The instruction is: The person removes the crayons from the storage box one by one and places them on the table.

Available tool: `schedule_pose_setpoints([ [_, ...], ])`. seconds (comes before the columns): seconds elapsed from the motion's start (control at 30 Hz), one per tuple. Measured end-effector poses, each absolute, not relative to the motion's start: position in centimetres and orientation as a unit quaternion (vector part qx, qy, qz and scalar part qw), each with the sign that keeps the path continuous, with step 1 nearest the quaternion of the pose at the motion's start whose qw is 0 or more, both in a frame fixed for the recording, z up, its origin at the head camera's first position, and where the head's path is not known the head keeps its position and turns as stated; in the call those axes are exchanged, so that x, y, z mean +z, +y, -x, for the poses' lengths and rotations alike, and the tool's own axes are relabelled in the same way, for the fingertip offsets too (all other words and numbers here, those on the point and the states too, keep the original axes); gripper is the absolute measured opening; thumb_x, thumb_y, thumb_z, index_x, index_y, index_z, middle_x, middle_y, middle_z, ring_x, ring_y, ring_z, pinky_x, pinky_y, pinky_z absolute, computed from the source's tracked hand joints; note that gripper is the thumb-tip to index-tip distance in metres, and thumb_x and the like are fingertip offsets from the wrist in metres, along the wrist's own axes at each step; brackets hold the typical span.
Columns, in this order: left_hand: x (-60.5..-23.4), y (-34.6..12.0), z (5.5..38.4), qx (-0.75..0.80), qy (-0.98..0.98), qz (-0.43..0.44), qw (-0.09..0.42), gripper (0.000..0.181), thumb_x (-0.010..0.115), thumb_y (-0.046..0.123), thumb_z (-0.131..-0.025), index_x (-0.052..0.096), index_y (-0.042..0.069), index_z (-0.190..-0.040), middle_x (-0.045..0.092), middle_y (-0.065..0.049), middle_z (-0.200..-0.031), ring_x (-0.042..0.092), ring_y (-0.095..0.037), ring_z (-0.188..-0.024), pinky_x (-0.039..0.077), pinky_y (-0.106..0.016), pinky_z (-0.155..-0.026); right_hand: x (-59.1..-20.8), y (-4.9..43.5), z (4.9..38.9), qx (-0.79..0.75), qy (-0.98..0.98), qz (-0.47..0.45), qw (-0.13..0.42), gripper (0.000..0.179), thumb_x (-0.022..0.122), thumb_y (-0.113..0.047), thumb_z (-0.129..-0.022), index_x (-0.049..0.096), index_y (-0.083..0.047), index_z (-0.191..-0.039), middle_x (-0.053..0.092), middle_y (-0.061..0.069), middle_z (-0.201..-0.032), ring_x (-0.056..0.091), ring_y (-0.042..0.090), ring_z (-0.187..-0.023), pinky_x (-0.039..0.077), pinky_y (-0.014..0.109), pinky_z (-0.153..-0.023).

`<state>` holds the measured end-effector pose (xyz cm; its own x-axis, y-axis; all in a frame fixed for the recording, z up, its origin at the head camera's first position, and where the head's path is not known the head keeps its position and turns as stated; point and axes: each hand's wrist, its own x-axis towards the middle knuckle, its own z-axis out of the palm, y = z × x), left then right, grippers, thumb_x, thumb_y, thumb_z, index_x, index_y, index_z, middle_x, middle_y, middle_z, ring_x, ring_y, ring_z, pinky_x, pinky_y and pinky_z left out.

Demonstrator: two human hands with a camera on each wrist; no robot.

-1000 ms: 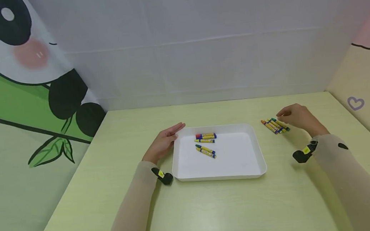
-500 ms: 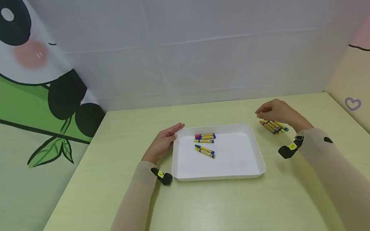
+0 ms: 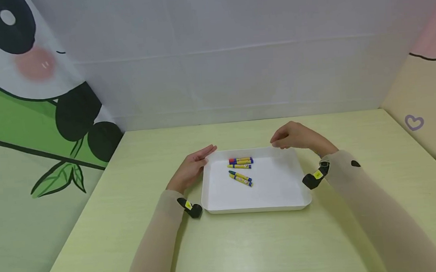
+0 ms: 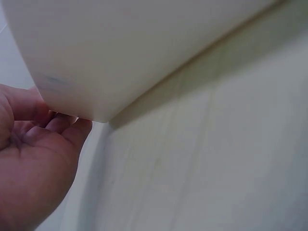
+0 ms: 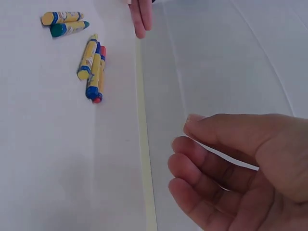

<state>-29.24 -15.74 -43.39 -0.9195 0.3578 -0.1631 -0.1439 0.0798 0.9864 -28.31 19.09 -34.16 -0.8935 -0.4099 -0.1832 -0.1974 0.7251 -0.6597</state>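
A shallow white tray (image 3: pixel 279 195) stands on the table. Crayons in yellow and blue wrappers lie in its left half: a group of three (image 3: pixel 241 161), seen as red, blue and yellow crayons (image 5: pixel 94 72) in the right wrist view, and below it a pair (image 3: pixel 241 179), one green, one orange. At the tray's back left corner, my left hand (image 3: pixel 190 169) holds the rim, thumb on the edge and fingers along the outside. My right hand (image 3: pixel 298 138) hovers over the back right rim, its fingers (image 5: pixel 185 166) loosely bent with no crayon visible between them.
A pale wood-look table (image 3: pixel 241 248) extends around the tray. A white cloth wall (image 3: pixel 214 81) closes off the back, and a printed panel (image 3: pixel 408 93) stands at the right. The place where the second crayon pile lay is hidden behind my right hand and wrist.
My right hand has moved left from above the crayon pile at the right to the tray's back right rim, covering that pile. My left hand and the crayons in the tray are unchanged.
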Motion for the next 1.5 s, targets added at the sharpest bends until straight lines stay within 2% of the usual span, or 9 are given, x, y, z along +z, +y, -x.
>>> schedule_pose_setpoints([
  [0.17,-43.3,-15.8,29.2,0.675,0.710,-0.078,0.184,0.050,0.035,-0.002,-0.101,0.036,0.014,-0.149,0.038,0.003,-0.153,0.021,-0.014,-0.147,0.024,-0.039,-0.119,-34.9,16.8,28.5,-0.323,0.908,0.188,0.191,0.026,0.062,-0.017,-0.093,0.068,-0.001,-0.113,0.069,0.016,-0.104,0.063,0.025,-0.088,0.054,0.038,-0.083],
  [0.43,-43.2,-15.8,29.1,0.677,0.708,-0.080,0.185,0.051,0.035,-0.002,-0.101,0.034,0.012,-0.150,0.038,0.002,-0.154,0.020,-0.014,-0.147,0.023,-0.039,-0.119,-35.8,14.2,28.4,-0.320,0.896,0.210,0.224,0.022,0.063,-0.014,-0.092,0.070,-0.001,-0.109,0.070,0.013,-0.096,0.058,0.018,-0.076,0.054,0.042,-0.081],
  [0.73,-43.3,-15.8,29.2,0.679,0.705,-0.081,0.185,0.051,0.036,-0.002,-0.101,0.035,0.014,-0.150,0.038,0.001,-0.154,0.022,-0.014,-0.147,0.025,-0.039,-0.118,-36.9,12.0,28.5,-0.310,0.891,0.216,0.251,0.013,0.067,-0.012,-0.089,0.072,-0.005,-0.098,0.065,0.003,-0.080,0.053,0.014,-0.068,0.050,0.029,-0.068],
  [1.07,-43.4,-15.9,29.2,0.677,0.707,-0.084,0.187,0.051,0.035,-0.002,-0.102,0.035,0.014,-0.150,0.037,0.002,-0.154,0.021,-0.015,-0.147,0.025,-0.040,-0.118,-38.0,10.4,28.5,-0.293,0.889,0.202,0.288,0.008,0.068,-0.009,-0.086,0.073,-0.008,-0.092,0.061,0.001,-0.080,0.053,0.012,-0.066,0.046,0.021,-0.063],
  [1.5,-43.4,-15.8,29.3,0.674,0.709,-0.088,0.188,0.051,0.035,-0.002,-0.102,0.033,0.012,-0.150,0.036,0.002,-0.154,0.021,-0.015,-0.147,0.024,-0.040,-0.118,-38.3,9.4,27.9,-0.260,0.899,0.188,0.298,0.009,0.074,-0.015,-0.083,0.071,-0.010,-0.090,0.063,0.000,-0.081,0.054,0.011,-0.069,0.048,0.021,-0.065],
])
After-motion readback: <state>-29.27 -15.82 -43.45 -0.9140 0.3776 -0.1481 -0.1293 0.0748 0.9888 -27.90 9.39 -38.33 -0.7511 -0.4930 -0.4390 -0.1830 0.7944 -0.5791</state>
